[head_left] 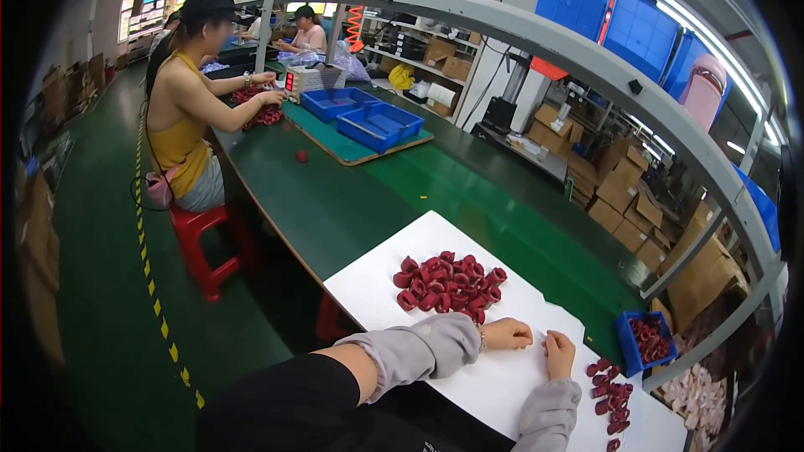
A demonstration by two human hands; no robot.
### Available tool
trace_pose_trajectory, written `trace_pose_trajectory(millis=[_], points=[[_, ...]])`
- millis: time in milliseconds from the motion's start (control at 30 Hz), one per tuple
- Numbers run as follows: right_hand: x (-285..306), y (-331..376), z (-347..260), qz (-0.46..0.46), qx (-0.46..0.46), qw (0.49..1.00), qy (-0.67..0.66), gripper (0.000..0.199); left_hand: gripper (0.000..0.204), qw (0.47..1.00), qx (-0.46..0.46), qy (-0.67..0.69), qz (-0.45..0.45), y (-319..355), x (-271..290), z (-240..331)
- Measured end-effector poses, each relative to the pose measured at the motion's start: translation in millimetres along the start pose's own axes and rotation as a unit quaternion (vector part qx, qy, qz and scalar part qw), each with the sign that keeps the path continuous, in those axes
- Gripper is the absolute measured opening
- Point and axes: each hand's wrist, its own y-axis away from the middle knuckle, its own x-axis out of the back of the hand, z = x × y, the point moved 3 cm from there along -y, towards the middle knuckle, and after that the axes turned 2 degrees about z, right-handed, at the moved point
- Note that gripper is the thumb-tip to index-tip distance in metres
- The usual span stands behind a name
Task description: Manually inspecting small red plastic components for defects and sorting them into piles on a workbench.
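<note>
Over the white sheet [494, 377] my left hand [507, 334] is curled, its fingers pressed together. Facing it, a short gap away, my right hand [559, 355] is closed with the thumb against the fingers. Anything held in either hand is too small or hidden to name. A heap of dark red ring-shaped parts [450, 283] lies just beyond my left hand. To the right of my right hand, more of the same red parts [613, 398] are spread in a loose strip. Grey sleeves cover both my forearms.
A blue bin [645, 341] of red parts stands at the right edge of the green table [352, 201]. Two blue trays [379, 125] rest on a board farther off. A co-worker in a yellow top [186, 130] sits at the far left side. A grey metal frame [653, 109] arches overhead.
</note>
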Motion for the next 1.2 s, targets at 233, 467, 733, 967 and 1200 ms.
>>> trace_pose_trajectory(millis=[233,467,733,967,1200], points=[[-3,1,-3,-0.016,-0.01,1.0,-0.008,0.019,0.018,0.991,0.081,0.105,0.006,1,6,-5],[0,-2,-9,-0.023,-0.008,1.0,0.008,0.02,0.018,0.993,0.059,0.102,-0.001,-4,6,-3],[-1,1,-6,-0.022,-0.036,0.999,0.008,0.021,0.02,0.992,0.081,0.093,-0.032,-2,6,-6],[-3,-1,-10,-0.028,-0.016,0.999,0.012,0.019,0.018,0.994,0.06,0.094,0.013,0,5,-1],[2,0,-3,-0.021,-0.006,0.999,0.033,0.021,0.02,0.996,0.045,0.082,0.011,-2,5,1]])
